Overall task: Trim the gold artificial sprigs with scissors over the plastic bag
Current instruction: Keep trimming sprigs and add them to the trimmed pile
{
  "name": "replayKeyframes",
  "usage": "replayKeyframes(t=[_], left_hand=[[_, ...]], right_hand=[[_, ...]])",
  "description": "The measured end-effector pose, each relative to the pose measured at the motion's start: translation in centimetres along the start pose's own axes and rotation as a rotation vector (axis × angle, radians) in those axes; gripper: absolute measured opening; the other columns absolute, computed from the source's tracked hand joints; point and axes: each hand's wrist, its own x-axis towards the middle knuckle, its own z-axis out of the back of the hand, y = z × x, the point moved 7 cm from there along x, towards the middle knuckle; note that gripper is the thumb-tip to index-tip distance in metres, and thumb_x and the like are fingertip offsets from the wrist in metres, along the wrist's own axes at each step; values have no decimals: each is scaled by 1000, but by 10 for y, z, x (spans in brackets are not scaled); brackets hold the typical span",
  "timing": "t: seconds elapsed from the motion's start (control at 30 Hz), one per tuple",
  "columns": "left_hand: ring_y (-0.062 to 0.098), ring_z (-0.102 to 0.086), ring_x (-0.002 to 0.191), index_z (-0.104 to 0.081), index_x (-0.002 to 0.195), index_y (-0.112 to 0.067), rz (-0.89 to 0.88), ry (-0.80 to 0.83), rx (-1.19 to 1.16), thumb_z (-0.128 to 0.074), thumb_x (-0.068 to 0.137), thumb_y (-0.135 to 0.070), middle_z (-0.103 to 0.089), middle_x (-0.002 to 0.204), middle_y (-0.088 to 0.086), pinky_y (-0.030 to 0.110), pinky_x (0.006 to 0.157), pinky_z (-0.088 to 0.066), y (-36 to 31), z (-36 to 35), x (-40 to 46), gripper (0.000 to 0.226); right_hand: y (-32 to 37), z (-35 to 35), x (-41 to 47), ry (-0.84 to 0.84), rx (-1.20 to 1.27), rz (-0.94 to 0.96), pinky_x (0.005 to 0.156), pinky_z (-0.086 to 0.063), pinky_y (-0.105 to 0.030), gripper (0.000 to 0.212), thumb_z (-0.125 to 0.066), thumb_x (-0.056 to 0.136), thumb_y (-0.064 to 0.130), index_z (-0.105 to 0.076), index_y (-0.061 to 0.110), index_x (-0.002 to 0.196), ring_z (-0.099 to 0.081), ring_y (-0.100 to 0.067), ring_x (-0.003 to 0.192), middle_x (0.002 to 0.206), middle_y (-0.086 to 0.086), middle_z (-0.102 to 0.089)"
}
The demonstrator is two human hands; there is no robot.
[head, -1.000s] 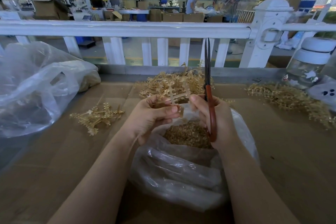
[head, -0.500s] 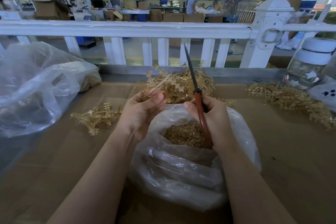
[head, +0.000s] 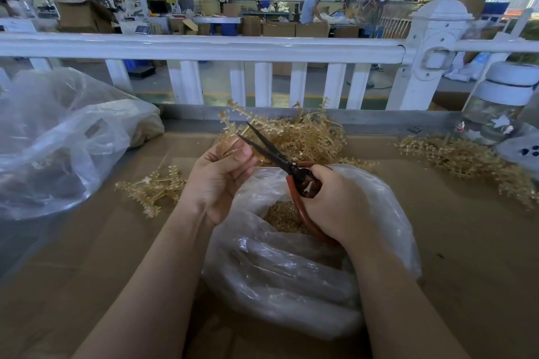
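My left hand (head: 218,175) pinches a gold sprig (head: 233,114) that stands up above its fingers. In my right hand (head: 338,201) are red-handled scissors (head: 274,157), their dark blades parted and pointing up-left at the sprig's base beside my left thumb. Both hands hover over a clear plastic bag (head: 291,268) lying open on the table, with gold trimmings (head: 284,217) inside it. A heap of gold sprigs (head: 309,137) lies just behind the bag.
A small bunch of sprigs (head: 151,189) lies left of my hand, and another pile (head: 466,160) at the right. A large clear bag (head: 58,140) sits at the left, a lidded jar (head: 501,102) at the far right. A white railing (head: 204,48) borders the cardboard-covered table (head: 466,242).
The scissors swung from upright to pointing up-left, blades now parted at the sprig. My left hand lifted the sprig upright.
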Motion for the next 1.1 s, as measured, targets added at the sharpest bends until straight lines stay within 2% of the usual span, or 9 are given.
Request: replayKeyframes(t=[0.13,0.3,0.5,0.6,0.7,0.77,0.87,0.97,1.1], left_hand=[[8,-72,67,-75,69,-20,-36,20,24,-71,69,-6,-75,74,-1,18,65,-58,-3,0,0,15],[9,-70,71,-73,82,-16,-47,29,41,-72,68,-5,-76,82,1,17,65,-57,-3,-1,0,18],[9,-71,71,-73,78,-17,-49,66,47,-72,68,-4,-76,81,1,17,64,-57,-3,-6,-2,16],[9,-71,75,-69,84,-14,-46,81,52,-72,69,-3,-76,85,2,17,64,-56,-4,-6,-2,19],[9,-72,76,-68,81,-15,-49,71,40,-73,69,-3,-76,86,2,18,64,-56,-4,-6,-2,18],[9,-72,75,-67,81,-15,-50,60,33,-73,69,-3,-76,85,1,18,64,-56,-4,-6,-2,18],[9,-72,75,-68,82,-15,-59,50,36,-73,69,-4,-76,85,0,18,64,-56,-4,-6,-2,18],[9,-72,75,-72,76,-19,-71,40,30,-74,67,-5,-76,84,0,17,65,-57,-5,-6,-3,16],[9,-73,74,-70,78,-17,-71,31,24,-75,66,-7,-76,83,0,17,65,-56,-5,-5,-2,17]], right_hand=[[2,1,-1,16,-7,41,54,-37,-12,27,-60,91,58,-62,32,89,-56,1,66,71,17,-61],[5,4,-2,2,-23,68,62,-52,-24,35,-57,90,58,-64,24,91,-58,-6,68,73,12,-62],[3,1,-1,22,-17,58,66,-54,-26,41,-51,86,62,-66,25,95,-59,-6,72,79,12,-65],[2,2,-1,0,-17,63,64,-52,-23,47,-46,83,66,-67,26,93,-59,-5,71,78,13,-66],[2,3,-1,-13,-31,67,57,-39,-11,37,-50,85,64,-66,31,88,-55,-1,66,74,16,-62],[3,4,-2,-22,-68,65,52,-31,-10,29,-53,87,64,-58,36,81,-50,2,61,67,20,-56],[3,6,-3,-55,-110,63,49,-26,-12,39,-46,83,69,-53,32,73,-47,2,56,60,18,-52],[3,6,-2,-69,-128,62,50,-32,-13,48,-39,81,74,-57,29,75,-49,1,58,62,16,-56],[0,4,-1,-52,-94,59,54,-41,-14,42,-47,83,70,-61,31,79,-52,1,61,65,16,-59]])
